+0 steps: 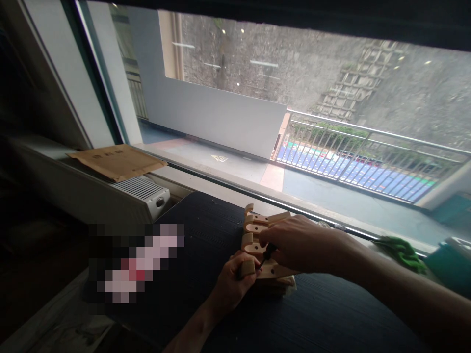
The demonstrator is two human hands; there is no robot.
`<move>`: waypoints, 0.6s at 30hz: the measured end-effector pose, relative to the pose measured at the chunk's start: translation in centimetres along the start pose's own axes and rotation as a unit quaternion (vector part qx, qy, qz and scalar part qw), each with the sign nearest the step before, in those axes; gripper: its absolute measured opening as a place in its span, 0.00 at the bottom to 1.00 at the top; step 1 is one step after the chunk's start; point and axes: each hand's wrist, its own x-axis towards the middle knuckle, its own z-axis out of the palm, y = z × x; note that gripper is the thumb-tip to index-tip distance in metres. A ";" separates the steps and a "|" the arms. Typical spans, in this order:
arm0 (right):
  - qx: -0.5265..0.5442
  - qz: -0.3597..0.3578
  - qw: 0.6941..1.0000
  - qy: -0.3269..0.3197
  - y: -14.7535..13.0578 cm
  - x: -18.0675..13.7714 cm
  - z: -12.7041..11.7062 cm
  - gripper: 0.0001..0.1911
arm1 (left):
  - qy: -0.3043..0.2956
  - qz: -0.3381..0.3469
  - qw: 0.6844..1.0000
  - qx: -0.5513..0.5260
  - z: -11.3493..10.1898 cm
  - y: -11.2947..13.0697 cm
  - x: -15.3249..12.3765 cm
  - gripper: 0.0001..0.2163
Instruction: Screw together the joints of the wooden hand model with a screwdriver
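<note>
A row of pale wooden brackets (pixel 253 228) with curved, hook-like ends and dark screw holes lies on the dark tabletop (pixel 206 220). At the nearest one, my left hand (pixel 231 279) is closed around the curved end of a wooden bracket (pixel 248 267). My right hand (pixel 294 240) reaches in from the right, its fingers wrapped about the dark handle of a screwdriver (pixel 270 249). The thin shaft slants down toward the bracket in my left hand; where its tip meets the wood is hidden by my fingers. More wood is stacked beneath the brackets.
A brown paper envelope (pixel 117 162) lies on a white unit with a vent (pixel 142 189) at the left. Behind the table runs a window with its sill (pixel 221 184). A green cloth (pixel 399 252) and a teal container (pixel 451 264) are at the right. A blurred patch covers the table's left.
</note>
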 end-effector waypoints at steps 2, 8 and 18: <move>-0.009 -0.002 1.000 -0.017 0.1 0.2 0.2 0.04 | 0.001 0.000 1.000 -0.001 0.0 0.1 0.0 0.02; -0.011 0.016 1.000 -0.017 -0.2 0.6 0.8 0.11 | -0.001 -0.008 1.000 -0.006 0.0 0.1 -0.1 0.03; -0.021 -0.010 1.000 -0.016 -0.3 0.3 -0.1 0.04 | -0.001 -0.005 1.000 -0.007 0.0 0.2 0.0 0.03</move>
